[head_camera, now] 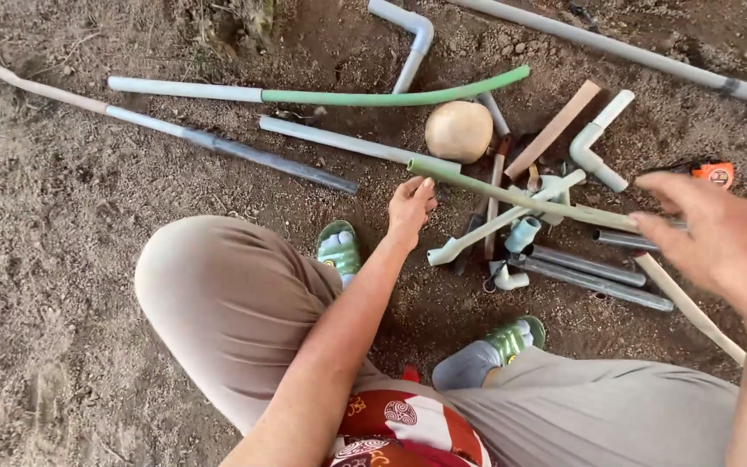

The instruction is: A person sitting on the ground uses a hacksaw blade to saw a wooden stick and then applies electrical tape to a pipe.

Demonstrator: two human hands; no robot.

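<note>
Plainly, the long green pipe (512, 197) is judged light, stiff and smooth, best gripped near its cut end. That end lies just at one o'clock of the left hand (410, 210), whose loosely curled fingers hold nothing. The right hand (719, 233) is spread open, empty, above its far stretch.

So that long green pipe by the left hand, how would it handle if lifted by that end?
The green pipe looks thin and long, so it would probably sag or whip a little. It lies across other pipe pieces, so lifting may drag or knock them. Being round, it could roll on the dirt. The left hand is at its near end.
</note>
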